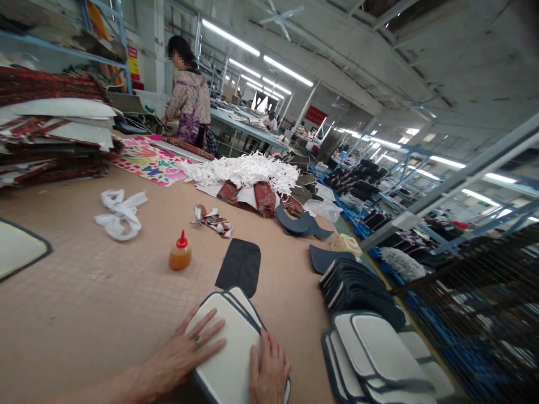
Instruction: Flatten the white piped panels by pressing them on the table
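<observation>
A cream-white panel [229, 356] with rounded corners and dark edging lies at the front of the table, on top of a small stack of similar panels [244, 303]. My left hand [191, 348], a ring on one finger, rests open on its left part with fingers spread. Along its right edge lies my right hand [272, 365], thumb apart on the cream face and fingers stretched over the dark border. Just beyond the stack is a flat black piece [240, 266]. A squeeze bottle [180, 255] of amber liquid with a red nozzle stands to the left of that piece.
More edged panels [383, 348] and a row of dark pieces [357, 289] lie at right. White strips [122, 213], a patterned scrap [214, 220] and a shredded white heap [252, 171] are farther back. Stacked patterned material [54, 129] rises at left. A person [191, 101] stands beyond.
</observation>
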The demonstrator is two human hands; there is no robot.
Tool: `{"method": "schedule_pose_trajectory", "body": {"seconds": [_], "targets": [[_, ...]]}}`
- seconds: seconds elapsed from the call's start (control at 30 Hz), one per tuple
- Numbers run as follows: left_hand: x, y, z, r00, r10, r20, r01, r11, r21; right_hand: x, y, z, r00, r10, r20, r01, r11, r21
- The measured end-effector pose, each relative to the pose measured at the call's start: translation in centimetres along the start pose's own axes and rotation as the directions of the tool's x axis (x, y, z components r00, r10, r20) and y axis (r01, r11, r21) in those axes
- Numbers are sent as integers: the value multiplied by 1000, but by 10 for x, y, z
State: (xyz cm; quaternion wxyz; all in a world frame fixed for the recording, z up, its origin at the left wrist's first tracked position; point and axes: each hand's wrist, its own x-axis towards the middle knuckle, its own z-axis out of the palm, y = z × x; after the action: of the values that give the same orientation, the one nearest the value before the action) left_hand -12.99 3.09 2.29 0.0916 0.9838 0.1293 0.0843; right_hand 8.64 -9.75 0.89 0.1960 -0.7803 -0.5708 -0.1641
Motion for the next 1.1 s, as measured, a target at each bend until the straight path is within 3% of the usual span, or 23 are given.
{"method": "schedule_pose_trajectory", "body": {"seconds": [0.13,0.27,0.43,0.6,0.73,0.83,0.97,1.1], "targets": [[15,0,-19,990,139,-23,-139,990,-33,-10,9,5,985,165,41,-169,978,121],[24,-4,-26,975,220,-32,-222,961,-165,-15,20,5,952,283,115,-305,902,305],[21,-13,-25,987,162,22,-150,951,-269,-9,21,1,908,315,275,-407,817,408],[24,-16,-22,975,201,94,-158,926,-342,16,4,-3,817,352,457,-535,758,373],[37,-22,-21,967,253,30,-228,911,-343,30,1,-6,840,315,442,-503,757,416],[44,-25,-25,944,315,100,-264,899,-349,33,4,-7,859,297,418,-468,786,404],[48,-23,-35,944,283,168,-215,917,-335,38,2,-8,879,247,408,-402,844,355],[54,-19,-43,941,269,205,-195,927,-320,41,-15,-7,937,178,300,-251,941,225]]}}
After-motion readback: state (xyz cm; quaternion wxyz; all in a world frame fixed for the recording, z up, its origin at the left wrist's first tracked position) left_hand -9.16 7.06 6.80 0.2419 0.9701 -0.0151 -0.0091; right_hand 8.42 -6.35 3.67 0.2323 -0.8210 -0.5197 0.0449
